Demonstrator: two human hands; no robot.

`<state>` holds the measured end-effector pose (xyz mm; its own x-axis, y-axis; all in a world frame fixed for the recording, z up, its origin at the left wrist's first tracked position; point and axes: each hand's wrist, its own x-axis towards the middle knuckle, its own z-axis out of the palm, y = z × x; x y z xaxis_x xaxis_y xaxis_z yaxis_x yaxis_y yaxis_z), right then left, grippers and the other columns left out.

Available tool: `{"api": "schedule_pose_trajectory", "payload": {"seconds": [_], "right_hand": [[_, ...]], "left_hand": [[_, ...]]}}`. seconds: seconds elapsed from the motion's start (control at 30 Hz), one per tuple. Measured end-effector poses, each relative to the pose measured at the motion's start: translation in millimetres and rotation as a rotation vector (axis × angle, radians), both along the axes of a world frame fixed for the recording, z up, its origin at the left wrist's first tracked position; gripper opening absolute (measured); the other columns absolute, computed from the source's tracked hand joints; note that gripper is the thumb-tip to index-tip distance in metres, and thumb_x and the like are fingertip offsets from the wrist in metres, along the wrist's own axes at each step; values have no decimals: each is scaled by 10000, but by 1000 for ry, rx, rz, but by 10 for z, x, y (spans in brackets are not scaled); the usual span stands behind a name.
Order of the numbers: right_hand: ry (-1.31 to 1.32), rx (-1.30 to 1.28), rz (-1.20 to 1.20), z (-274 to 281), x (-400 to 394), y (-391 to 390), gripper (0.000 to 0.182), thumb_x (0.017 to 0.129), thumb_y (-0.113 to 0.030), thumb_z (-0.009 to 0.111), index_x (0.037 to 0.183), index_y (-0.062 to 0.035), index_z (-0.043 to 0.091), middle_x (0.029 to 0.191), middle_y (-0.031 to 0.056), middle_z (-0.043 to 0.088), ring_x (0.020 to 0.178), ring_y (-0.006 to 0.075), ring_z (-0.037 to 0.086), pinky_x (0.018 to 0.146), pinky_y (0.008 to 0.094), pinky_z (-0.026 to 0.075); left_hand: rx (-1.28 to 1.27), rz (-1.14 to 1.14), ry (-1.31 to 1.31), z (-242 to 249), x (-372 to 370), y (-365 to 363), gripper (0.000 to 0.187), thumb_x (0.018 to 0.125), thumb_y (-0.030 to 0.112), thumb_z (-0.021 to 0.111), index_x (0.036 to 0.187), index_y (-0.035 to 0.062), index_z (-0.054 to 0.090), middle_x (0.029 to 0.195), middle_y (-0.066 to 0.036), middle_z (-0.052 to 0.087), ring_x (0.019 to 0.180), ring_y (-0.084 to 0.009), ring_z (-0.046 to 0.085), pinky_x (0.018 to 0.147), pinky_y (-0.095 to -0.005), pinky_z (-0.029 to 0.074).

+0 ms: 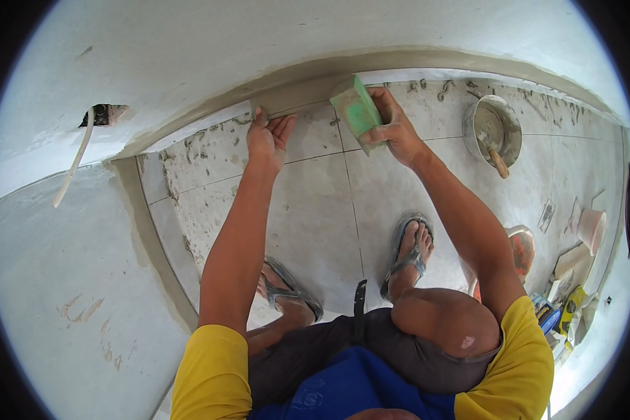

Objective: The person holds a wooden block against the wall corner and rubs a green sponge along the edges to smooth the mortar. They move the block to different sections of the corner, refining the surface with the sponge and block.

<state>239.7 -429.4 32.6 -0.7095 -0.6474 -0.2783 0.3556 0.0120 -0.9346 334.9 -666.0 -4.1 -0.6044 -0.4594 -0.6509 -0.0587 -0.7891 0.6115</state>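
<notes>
My left hand (266,140) is at the foot of the wall, with thumb and fingers apart and fingertips right at the lower edge of a grey-brown strip (301,96). White skirting tiles (199,128) run along the wall base on either side of that strip. In my right hand (397,129) is a green rectangular block (357,112), tilted, its face worn pale around a brighter green patch. The thumb lies over its near edge and the fingers wrap behind it. The block overlaps the right end of the strip in this view.
On the tiled floor (308,217) to the right stands a mortar-smeared bucket (471,129) with a wooden-handled tool (498,162) in it. Mortar crumbs line the wall base. A cable (75,157) hangs from a wall hole at left. Bags (572,308) and a pink tub (592,231) are at far right.
</notes>
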Motion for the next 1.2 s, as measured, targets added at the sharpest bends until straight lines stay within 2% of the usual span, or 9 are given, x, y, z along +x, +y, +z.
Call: {"api": "schedule_pose_trajectory", "payload": {"seconds": [0.27,0.3,0.43,0.5,0.67,0.77,0.93,1.03,1.2], "right_hand": [[9,-53,271,-135,400,-366,791,560,-175,699,1283,-49,403,1159,110,497,1139,257,480,1024,341,350],[55,-10,309,-154,472,-334,808,573,-287,692,1298,-73,406,1176,104,482,1176,266,461,1045,355,333],[65,66,258,-128,644,-59,809,612,-225,694,1329,-41,369,1196,142,484,1168,283,470,1034,350,342],[36,321,301,29,661,103,885,690,-285,681,1433,-34,271,1289,204,458,1217,310,451,1046,369,336],[-36,458,418,172,478,156,986,772,-357,629,1524,-41,75,1383,266,398,1227,339,451,1032,391,355],[-179,412,341,275,532,-263,983,779,-368,611,1523,-44,56,1394,259,385,1226,332,451,998,400,387],[-585,-39,-417,-119,1076,-1051,894,785,-351,601,1525,-198,122,1388,135,402,1163,258,467,888,429,435],[-725,-234,-612,-113,1343,-1310,850,798,-315,596,1515,-257,144,1373,84,406,1136,225,468,871,419,431],[-545,-193,-764,-221,1222,-1339,816,807,-185,606,1502,-122,181,1355,129,421,1161,243,473,936,386,426]], "left_hand": [[-70,-22,10,-258,803,-772,342,1037,279,412,1227,-4,434,1098,-172,579,981,-289,650,903,-365,575],[-106,-91,-36,-229,931,-831,334,1037,281,412,1215,1,443,1091,-160,585,960,-277,654,880,-359,581],[-263,-427,-181,-53,1269,-1075,347,1027,327,440,1190,22,463,1035,-116,607,869,-227,665,786,-332,593],[-314,-544,-238,222,1295,-1102,359,1019,347,454,1182,28,469,1002,-101,612,826,-206,663,748,-319,590],[-514,-815,-285,1177,1207,-1138,366,999,379,492,1152,46,488,928,-70,618,734,-157,651,657,-285,573],[-643,-789,-186,1758,1241,-1040,340,1004,352,484,1146,43,494,920,-61,619,712,-138,645,634,-278,566],[-907,-587,-21,2690,1443,-806,295,1012,308,475,1117,35,508,921,-43,599,762,-100,607,649,-264,526],[-1043,-471,-72,3115,1572,-593,281,994,308,505,1114,54,514,885,-11,566,803,-71,556,700,-247,479],[-1598,-419,-187,3333,1786,-256,254,1005,269,463,1063,24,504,863,-8,501,766,-59,469,713,-218,424]]}}
